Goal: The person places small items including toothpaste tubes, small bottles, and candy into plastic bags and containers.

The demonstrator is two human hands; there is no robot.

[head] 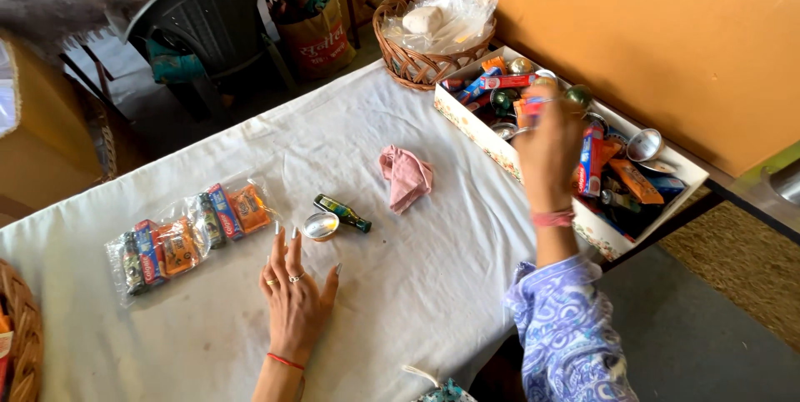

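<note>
My left hand (296, 294) lies flat and open on the white tablecloth (417, 269), just below a small round metal tin (320, 225) and a little dark green bottle (342, 213). My right hand (550, 139) reaches over the white box (483, 134) at the right and pinches a small red and blue packet (531, 106) above it. The box holds several small packets, tins and green bottles. A crumpled pink cloth (406, 175) rests between my hands. Two clear bags of packed items (187, 234) lie to the left.
A wicker basket (417, 69) with a clear plastic bag stands behind the box. A large cardboard sheet (667, 44) leans at the right. A dark plastic chair (212, 23) sits beyond the table. Another basket rim (21, 335) shows at the left edge.
</note>
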